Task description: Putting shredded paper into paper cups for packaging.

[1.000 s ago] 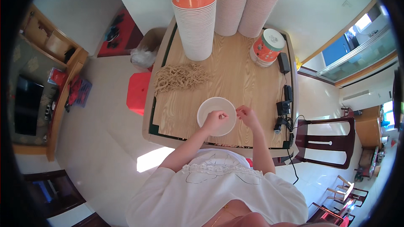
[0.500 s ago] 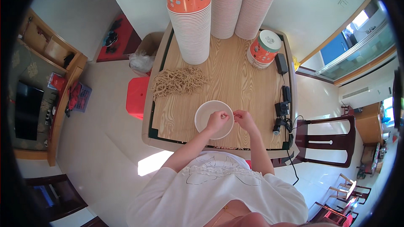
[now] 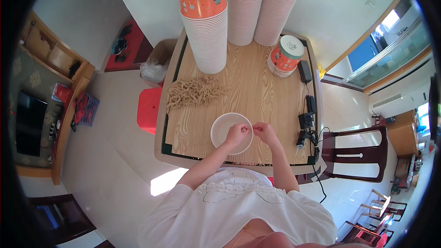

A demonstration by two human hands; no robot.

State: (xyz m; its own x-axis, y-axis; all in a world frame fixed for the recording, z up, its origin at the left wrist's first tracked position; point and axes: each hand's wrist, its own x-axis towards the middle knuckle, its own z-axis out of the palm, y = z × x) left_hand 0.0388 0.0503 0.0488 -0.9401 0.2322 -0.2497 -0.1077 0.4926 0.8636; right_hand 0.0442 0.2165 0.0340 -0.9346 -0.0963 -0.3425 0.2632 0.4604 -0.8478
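A round white paper tub (image 3: 219,122) stands open side up near the table's front edge. My left hand (image 3: 238,134) reaches over its opening, fingers pinched together by the right side of the rim. Just outside that rim, my right hand (image 3: 263,132) is also closed in a pinch, its fingertips almost meeting those of the left. Whatever lies between the fingers is too small to make out. Farther off on the left of the table lies a tangled heap of tan cord (image 3: 195,93).
Tall stacks of nested tubs (image 3: 205,41) rise at the table's far side. A short orange tub stack (image 3: 285,55) stands far right. Black adapters and cables (image 3: 307,120) run along the right edge. A red stool (image 3: 149,110) is at the left, a dark wooden chair (image 3: 358,152) at the right.
My right fingertips have come nearer to my left ones at the tub's rim. The whole view has shifted slightly, while the tub stays in its place on the table.
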